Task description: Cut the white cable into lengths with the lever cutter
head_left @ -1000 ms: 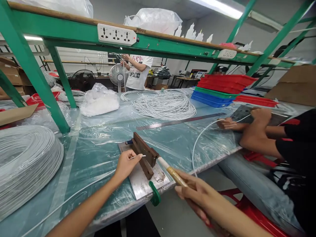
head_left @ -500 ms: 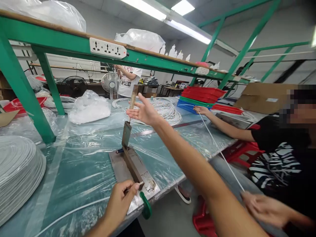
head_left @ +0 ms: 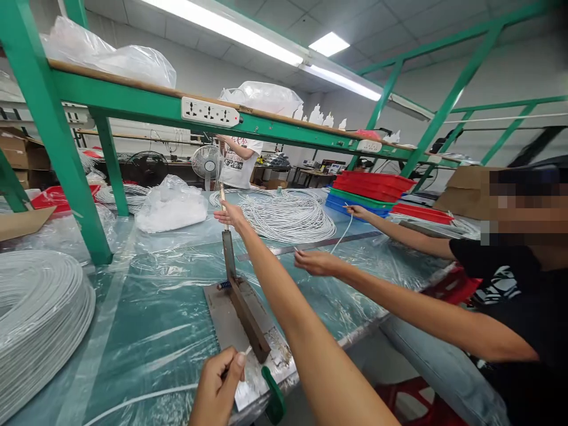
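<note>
A lever cutter (head_left: 248,310) stands on a metal plate (head_left: 217,307) at the table's near edge, held there by a green clamp (head_left: 274,403). Its blade arm (head_left: 228,254) is raised almost upright. My right hand (head_left: 231,216) is stretched forward and closed round the wooden handle at the arm's top. My left hand (head_left: 219,381), at the bottom edge, pinches the end of a white cable (head_left: 142,397) just beside the cutter's near end. The cable trails away to the left over the plastic sheet.
A co-worker sits on the right, both hands (head_left: 317,262) holding a short white cable over a steel ruler (head_left: 310,244). A large cable coil (head_left: 39,313) lies on the left and another coil (head_left: 288,216) behind. Stacked trays (head_left: 368,186) and green frame posts (head_left: 66,154) stand further back.
My right hand has swung the cutter's lever from lying flat to upright. My left hand still pinches the cable end. The co-worker's nearer hand has come onto the table.
</note>
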`<action>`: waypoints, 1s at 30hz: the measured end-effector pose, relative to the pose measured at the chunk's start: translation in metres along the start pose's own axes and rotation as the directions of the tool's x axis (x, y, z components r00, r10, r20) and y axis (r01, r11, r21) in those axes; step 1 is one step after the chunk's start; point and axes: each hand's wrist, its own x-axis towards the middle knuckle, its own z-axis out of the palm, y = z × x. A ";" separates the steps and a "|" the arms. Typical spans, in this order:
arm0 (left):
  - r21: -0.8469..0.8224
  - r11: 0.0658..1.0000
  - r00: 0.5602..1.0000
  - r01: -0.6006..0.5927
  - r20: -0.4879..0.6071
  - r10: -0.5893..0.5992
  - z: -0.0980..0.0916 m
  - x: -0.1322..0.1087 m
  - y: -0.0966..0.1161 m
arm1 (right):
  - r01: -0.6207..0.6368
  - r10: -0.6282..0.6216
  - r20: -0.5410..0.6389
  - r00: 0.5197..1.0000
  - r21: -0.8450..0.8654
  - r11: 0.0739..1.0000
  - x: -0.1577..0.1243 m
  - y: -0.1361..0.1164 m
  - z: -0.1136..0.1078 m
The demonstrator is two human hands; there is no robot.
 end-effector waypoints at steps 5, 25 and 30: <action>-0.123 0.992 0.996 0.000 -0.094 -0.011 -0.005 0.001 0.018 | 0.124 -0.124 -0.001 0.992 -0.058 0.991 -0.030 0.001 0.001; -0.242 0.968 0.997 -0.063 -0.056 0.051 0.002 0.003 0.107 | 0.059 -0.098 0.544 0.833 0.088 0.994 -0.298 0.115 -0.032; 0.497 0.856 0.962 -0.141 0.274 0.000 -0.029 -0.014 0.083 | 0.119 -0.142 0.080 0.987 0.245 0.962 -0.281 0.075 -0.099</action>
